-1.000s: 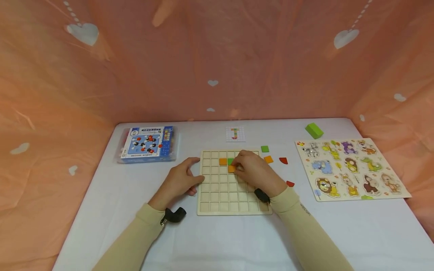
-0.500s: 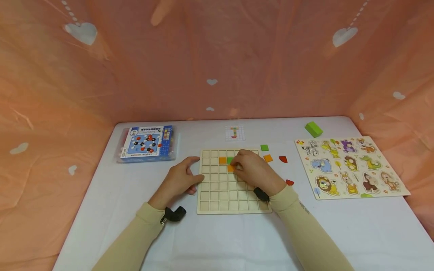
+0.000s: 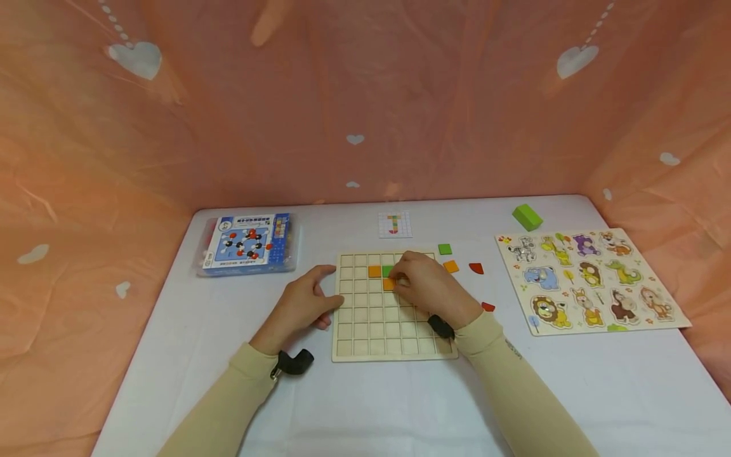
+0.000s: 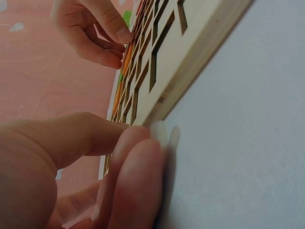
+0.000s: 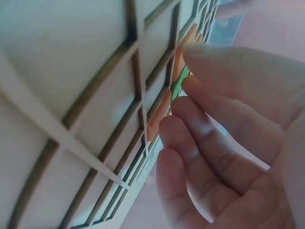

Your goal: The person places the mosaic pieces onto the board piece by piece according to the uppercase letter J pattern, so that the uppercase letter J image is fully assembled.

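Observation:
My left hand steadies the left edge of a square wooden grid board, its thumb tip at the rim and its forefinger reaching along the side. Over the board's upper part, my right hand has thumb and fingertips at an orange square tile in the grid, pinching it. A green square tile and another orange tile lie in the row just above. Part of the green tile is hidden behind the fingers. In the right wrist view the thumb overlaps an orange tile.
Loose green, orange and red pieces lie right of the board. A card with a J pattern is behind it. A boxed molecule set stands left; a green block and an animal puzzle are right.
Both hands and the tiles keep almost the same places. The whole head view shifts slightly; nothing is taken up or let go.

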`<state>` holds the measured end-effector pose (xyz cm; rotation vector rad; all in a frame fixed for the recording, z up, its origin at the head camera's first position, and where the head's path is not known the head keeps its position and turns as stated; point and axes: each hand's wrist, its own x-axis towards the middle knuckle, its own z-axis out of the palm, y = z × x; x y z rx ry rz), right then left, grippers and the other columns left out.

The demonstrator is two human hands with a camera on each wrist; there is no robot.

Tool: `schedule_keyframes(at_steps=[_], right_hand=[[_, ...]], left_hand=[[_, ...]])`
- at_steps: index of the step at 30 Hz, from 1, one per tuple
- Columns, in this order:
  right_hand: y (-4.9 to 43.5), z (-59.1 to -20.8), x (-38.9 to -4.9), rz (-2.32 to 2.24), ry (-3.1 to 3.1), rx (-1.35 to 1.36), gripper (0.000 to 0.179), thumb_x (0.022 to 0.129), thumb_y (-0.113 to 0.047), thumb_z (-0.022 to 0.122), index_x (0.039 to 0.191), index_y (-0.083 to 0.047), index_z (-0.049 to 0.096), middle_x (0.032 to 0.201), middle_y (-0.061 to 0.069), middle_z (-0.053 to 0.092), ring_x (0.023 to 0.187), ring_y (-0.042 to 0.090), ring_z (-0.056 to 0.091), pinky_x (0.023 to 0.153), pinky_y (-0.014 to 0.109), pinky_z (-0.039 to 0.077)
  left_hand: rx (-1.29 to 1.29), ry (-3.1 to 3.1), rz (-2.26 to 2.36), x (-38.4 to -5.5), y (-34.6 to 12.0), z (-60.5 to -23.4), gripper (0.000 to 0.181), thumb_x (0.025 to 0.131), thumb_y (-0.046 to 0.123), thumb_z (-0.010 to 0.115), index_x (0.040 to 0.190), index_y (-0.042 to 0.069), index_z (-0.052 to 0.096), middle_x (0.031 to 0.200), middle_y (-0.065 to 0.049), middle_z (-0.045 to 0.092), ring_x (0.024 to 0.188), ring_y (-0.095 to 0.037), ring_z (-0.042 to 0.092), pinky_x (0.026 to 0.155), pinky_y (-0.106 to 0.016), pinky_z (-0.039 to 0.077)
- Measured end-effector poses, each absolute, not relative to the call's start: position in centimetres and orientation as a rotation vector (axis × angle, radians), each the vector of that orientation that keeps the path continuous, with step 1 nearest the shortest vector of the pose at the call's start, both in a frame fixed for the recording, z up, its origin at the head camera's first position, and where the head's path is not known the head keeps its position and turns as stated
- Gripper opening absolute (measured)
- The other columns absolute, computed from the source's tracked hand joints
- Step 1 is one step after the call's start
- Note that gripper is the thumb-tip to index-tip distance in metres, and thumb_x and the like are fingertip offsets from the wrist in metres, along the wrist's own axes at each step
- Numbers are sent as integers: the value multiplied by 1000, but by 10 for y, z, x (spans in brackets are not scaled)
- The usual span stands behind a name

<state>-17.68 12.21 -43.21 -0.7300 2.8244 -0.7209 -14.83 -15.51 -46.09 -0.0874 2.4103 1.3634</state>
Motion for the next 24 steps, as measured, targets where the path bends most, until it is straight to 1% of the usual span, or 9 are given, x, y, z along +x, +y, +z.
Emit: schedule_keyframes(at_steps=[4,10,15,19,24], right_hand=[[125,-433,-179,-725,2823,-737,17,97,-10,72,110,-9,83,107,1,72,99,20,65,95,38,60],[129,-432,-183,-732,2821,-743,17,98,-12,74,111,-8,83,108,2,72,100,21,65,95,39,60],[134,-431,-185,-742,2813,-742,18,98,-13,75,113,-7,82,112,4,73,104,22,67,97,40,61],[140,-429,-186,-758,2806,-682,21,99,-15,76,117,-8,81,117,4,73,108,23,68,100,44,60],[157,-429,-192,-879,2796,-568,21,101,-18,74,119,-9,80,117,5,73,106,24,69,98,45,61]], left_hand=[[-85,2409,1366,-148,-155,-460,72,96,19,81,160,25,49,80,-9,64,57,-17,70,56,-31,62],[-100,2408,1361,-147,-154,-459,72,95,20,82,159,26,49,81,-8,64,57,-16,70,56,-30,62],[-103,2420,1341,-147,-155,-458,73,95,21,82,160,25,49,81,-9,64,57,-17,70,56,-30,62],[-110,2415,1337,-147,-155,-458,74,95,22,83,160,26,48,82,-9,65,58,-18,71,56,-31,63],[-125,2404,1340,-147,-153,-458,75,94,22,83,161,26,48,83,-10,64,59,-19,71,57,-33,64]])
